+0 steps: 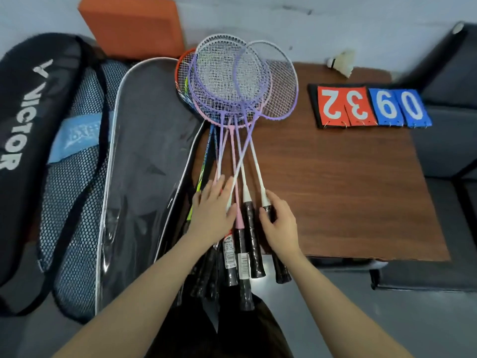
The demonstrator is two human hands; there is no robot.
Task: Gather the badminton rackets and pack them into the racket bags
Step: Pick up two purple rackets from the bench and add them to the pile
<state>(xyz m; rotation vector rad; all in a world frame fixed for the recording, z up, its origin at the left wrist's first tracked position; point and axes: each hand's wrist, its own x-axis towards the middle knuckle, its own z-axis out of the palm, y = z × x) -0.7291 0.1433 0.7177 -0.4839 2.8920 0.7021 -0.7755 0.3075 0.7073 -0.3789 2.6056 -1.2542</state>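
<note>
Several badminton rackets (232, 81) lie stacked on the brown wooden table (348, 189), heads far from me, black handles fanning over the near edge. Most frames are purple, one pink, one orange-red underneath. My left hand (214, 213) rests flat with straight fingers on the shafts at the left of the bunch. My right hand (280, 223) curls around the handle of the rightmost racket, thumb against the grip. An open grey racket bag (144, 164) with white piping lies just left of the rackets. A black VICTOR racket bag (23, 140) lies farther left.
An orange block (134, 24) stands at the back behind the bags. A flip scoreboard (371, 105) with red and blue digits and a white shuttlecock (342, 63) sit on the table's far right. Dark seats (449, 140) border the table's right side.
</note>
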